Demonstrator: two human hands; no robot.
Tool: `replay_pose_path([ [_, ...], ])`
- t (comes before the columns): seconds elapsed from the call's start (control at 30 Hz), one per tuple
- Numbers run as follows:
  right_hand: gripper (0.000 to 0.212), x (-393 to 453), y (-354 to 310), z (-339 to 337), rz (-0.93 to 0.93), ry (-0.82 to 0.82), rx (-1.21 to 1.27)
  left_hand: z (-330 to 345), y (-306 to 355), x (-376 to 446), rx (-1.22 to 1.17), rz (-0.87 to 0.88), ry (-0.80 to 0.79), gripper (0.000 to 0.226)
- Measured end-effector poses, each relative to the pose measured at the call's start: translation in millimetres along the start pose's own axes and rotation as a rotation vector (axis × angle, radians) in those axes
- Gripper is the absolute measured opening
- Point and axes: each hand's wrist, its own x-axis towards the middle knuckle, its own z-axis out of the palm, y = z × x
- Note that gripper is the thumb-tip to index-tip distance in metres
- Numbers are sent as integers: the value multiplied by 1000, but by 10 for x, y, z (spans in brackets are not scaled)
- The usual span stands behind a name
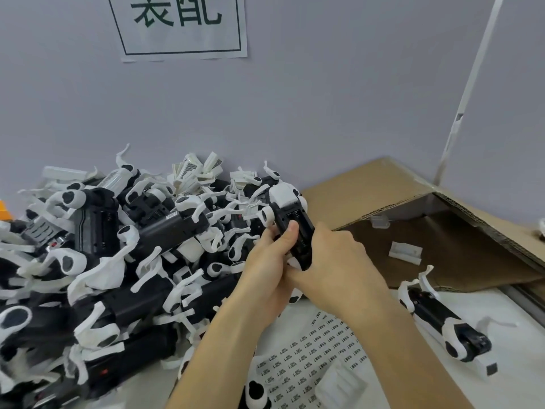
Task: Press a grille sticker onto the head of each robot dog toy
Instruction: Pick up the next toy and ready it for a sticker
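From the head view we see both hands meeting on one robot dog toy [290,224], held up above the white table [513,376]. Our left hand [269,261] curls round its black body from the left, the thumb [290,230] pressed on the upper face. Our right hand [333,261] wraps the lower end from the right; its fingertips are hidden beneath the toy. The toy's white end points away from the fingers, towards the wall.

Left of the fingers lies a big heap of toys [118,261]. Below the wrists, a sticker sheet [309,355] lies flat on the table. Right of the right forearm, another toy [442,323] lies on its side, and beyond it stands an open cardboard box [442,231].
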Motion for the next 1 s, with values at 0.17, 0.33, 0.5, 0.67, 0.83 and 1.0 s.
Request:
replay_pose_path([
  [0.17, 36, 3, -46, 37, 16, 130, -47, -47, -23, 39, 60, -4, -20, 31],
  [0.33, 38, 32, 23, 16, 41, 101, -54, -53, -67, 56, 90, -24, -47, 27],
  [0.5, 34, 62, 85, 4, -40, -25, 53, -87, -14, 61, 127, 0, -5, 31],
  [0.67, 23, 149, 247, -101, -74, -153, 181, -119, 25, 56, 96, 19, -45, 33],
  [0.83, 43, 229, 279, -60, 4, 119, 357, -66, -132, 30, 261, 83, -220, 28],
  [1.0, 36, 193, 206, 102, 44, 385, 403, 20, -228, -2, 537, 227, -304, 36],
])
